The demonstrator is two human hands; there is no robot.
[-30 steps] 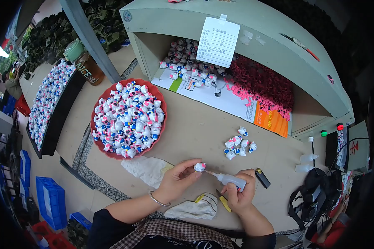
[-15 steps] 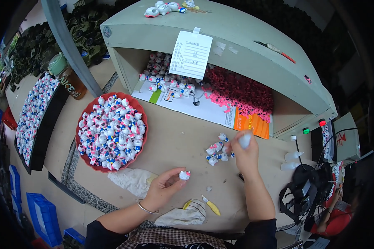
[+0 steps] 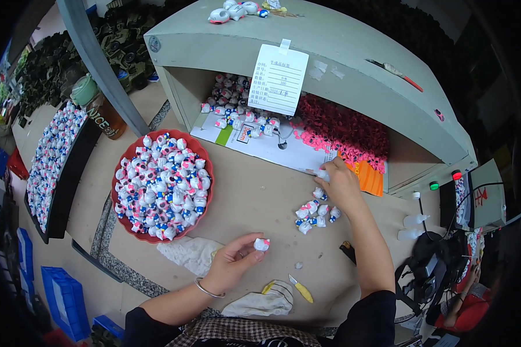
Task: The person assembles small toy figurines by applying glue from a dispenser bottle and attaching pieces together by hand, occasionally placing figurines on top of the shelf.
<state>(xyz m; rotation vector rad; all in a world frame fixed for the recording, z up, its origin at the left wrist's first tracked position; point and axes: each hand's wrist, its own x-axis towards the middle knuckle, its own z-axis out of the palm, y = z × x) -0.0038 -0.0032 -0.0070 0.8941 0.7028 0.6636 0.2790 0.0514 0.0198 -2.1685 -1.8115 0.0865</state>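
Observation:
Between the thumb and fingers of my left hand (image 3: pixel 234 265) is a small white figurine head (image 3: pixel 261 244) with a pink detail, held above the table. My right hand (image 3: pixel 342 184) reaches to the front of the shelf box, beside the pink parts (image 3: pixel 344 144). Its fingers close on a whitish, bottle-like thing (image 3: pixel 322 174), mostly hidden by the hand. Just below that hand, several white, blue and pink figurines (image 3: pixel 315 215) lie in a loose group. A red scalloped bowl (image 3: pixel 209 191) heaped with similar figurines stands to the left.
A grey shelf box (image 3: pixel 214 37) stands at the back, with more figurines inside. Near me lie a yellow-handled knife (image 3: pixel 302 289), a striped cloth (image 3: pixel 260 301) and a white rag (image 3: pixel 185 254). White squeeze bottles (image 3: pixel 414 220) and a black tray (image 3: pixel 69 168) flank the table.
My right hand has moved away from me, from beside the figurine group toward the shelf box, with the whitish thing in it. My left hand still holds the figurine head. The whole view has shifted slightly.

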